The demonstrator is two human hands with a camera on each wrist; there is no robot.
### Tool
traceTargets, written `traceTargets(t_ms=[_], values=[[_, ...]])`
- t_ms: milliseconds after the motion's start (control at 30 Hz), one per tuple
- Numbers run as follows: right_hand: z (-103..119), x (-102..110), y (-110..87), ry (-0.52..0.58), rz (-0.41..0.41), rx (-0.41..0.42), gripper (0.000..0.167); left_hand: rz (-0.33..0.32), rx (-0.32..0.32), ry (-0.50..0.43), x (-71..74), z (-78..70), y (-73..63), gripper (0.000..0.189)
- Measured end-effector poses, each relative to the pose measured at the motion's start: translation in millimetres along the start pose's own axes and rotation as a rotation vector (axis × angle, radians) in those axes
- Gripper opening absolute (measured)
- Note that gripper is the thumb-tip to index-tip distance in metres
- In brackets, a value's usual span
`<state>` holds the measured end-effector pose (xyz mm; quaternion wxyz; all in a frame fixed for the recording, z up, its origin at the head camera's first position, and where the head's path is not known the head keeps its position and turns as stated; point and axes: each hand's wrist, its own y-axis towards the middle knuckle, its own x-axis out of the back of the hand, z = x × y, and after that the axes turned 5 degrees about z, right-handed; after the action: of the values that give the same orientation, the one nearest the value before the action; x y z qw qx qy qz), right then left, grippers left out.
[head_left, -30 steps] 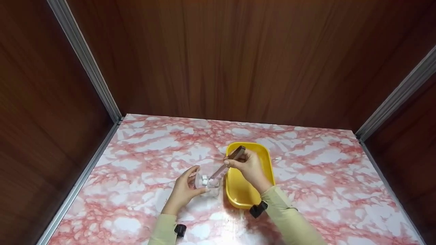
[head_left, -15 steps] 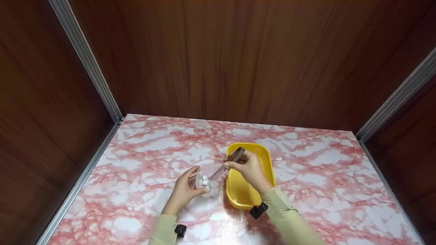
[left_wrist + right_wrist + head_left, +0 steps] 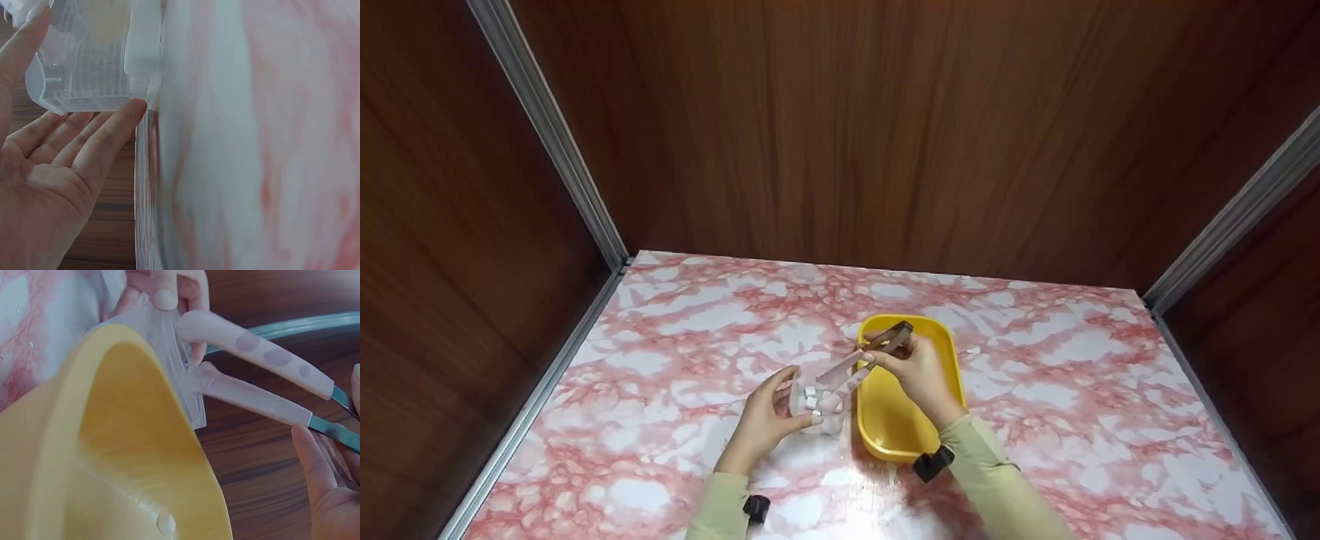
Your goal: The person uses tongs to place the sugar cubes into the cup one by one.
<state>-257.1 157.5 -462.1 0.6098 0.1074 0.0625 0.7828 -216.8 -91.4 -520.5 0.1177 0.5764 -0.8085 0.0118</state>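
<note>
My left hand [image 3: 765, 420] grips a small clear plastic box [image 3: 95, 73] between thumb and fingers, its mouth leaning toward the right. Several white cubes [image 3: 811, 396] lie inside it; one white block [image 3: 143, 42] shows through the wall in the left wrist view. My right hand [image 3: 919, 371] pinches a pair of tongs [image 3: 256, 399] by its dark metal bend, over the yellow basin. Its pale pink arms are spread apart, and their tips are at the box's mouth. Nothing shows between the tips in the right wrist view.
The yellow basin [image 3: 892, 454] stands just right of the box, with a small white piece [image 3: 166, 524] on its floor. A white scrap [image 3: 973, 351] lies on the marbled tabletop [image 3: 1057, 435] beyond it. Brown wood panels [image 3: 840, 135] wall the table in.
The tongs' arms, close together before, have spread apart. My right hand has shifted slightly to the right, while the left hand and box have stayed in place.
</note>
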Motion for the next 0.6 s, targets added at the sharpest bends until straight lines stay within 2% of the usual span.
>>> traceTargets(t_ms=[133,367,600], values=[[-13,4,2.1,0.007,0.011,0.013,0.028,-0.004,-0.006,0.002,-0.3,-0.3,0.0,0.082],[-14,8,-0.3,0.09,0.058,0.039,0.029,-0.005,-0.008,-0.004,0.1,0.9,0.3,0.083],[-11,19,1.1,0.164,-0.011,0.025,0.029,-0.001,0.017,-0.006,0.6,-0.2,0.3,0.083]])
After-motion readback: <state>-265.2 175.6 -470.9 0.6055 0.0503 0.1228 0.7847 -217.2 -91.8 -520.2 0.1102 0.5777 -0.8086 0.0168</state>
